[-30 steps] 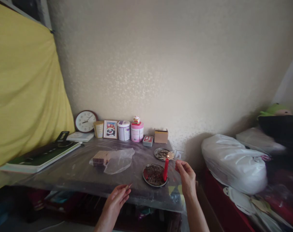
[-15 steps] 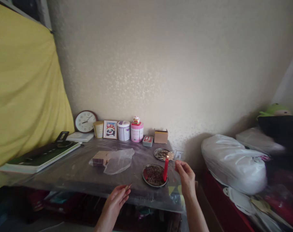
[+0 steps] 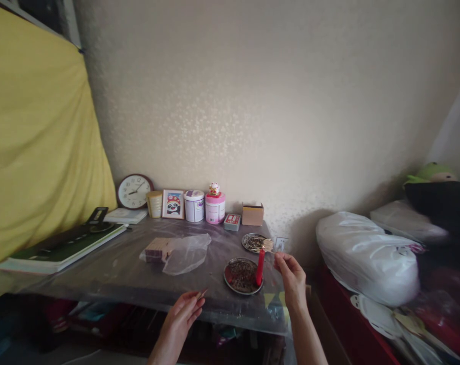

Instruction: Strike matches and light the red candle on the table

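A red candle (image 3: 260, 266) stands upright at the right side of a round metal plate (image 3: 227, 285) that is covered with dark and red residue. A small flame shows at its wick. My right hand (image 3: 293, 278) is just right of the candle top, thumb and forefinger pinching a thin matchstick that points toward the flame. In front of the table, low and left of the plate, my left hand (image 3: 183, 313) pinches a small thin matchstick (image 3: 202, 294) between thumb and fingers. Behind the candle, a second metal plate (image 3: 245, 246) holds many matchsticks, some dark.
A wrapped block of small boxes (image 3: 157, 250) lies with a clear plastic bag (image 3: 188, 255) on the covered table. Along the wall stand a clock (image 3: 135, 191), tins (image 3: 194, 207), a picture frame (image 3: 173, 204) and a cardboard box (image 3: 253, 214). White bags (image 3: 367, 258) sit at right.
The flame at the candle looks smaller and dimmer than before. Both hands stay in almost the same place.
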{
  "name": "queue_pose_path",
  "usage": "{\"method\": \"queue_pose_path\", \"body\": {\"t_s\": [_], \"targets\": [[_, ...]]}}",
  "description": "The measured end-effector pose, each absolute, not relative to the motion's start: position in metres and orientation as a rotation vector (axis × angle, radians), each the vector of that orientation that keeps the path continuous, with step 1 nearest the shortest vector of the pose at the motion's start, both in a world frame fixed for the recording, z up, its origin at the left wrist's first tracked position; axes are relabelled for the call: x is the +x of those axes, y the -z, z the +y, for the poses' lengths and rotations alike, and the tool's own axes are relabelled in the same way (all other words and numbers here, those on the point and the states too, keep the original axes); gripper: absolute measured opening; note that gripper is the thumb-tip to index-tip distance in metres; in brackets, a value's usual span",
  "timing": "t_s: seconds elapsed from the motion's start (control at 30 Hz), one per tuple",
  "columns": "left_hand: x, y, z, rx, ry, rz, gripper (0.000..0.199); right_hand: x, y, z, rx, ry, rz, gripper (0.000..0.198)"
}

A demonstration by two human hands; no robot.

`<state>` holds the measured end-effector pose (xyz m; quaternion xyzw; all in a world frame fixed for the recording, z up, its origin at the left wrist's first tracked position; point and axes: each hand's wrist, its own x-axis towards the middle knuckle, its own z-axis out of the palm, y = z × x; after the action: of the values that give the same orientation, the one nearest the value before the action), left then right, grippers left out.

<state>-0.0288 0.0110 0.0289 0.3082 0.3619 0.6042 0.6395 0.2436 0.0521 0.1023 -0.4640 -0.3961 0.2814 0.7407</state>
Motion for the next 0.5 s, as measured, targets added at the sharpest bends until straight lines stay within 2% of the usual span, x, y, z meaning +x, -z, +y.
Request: {"method": "queue_pose_path", "body": {"t_s": [0.5], "targets": [[-0.0297, -0.0242, 0.0128, 0.695, -1.367, 0.793, 0.025, 0.2428, -0.1023, 0.0529, -1.022, -0.624, -0.851, 0.028]]}}
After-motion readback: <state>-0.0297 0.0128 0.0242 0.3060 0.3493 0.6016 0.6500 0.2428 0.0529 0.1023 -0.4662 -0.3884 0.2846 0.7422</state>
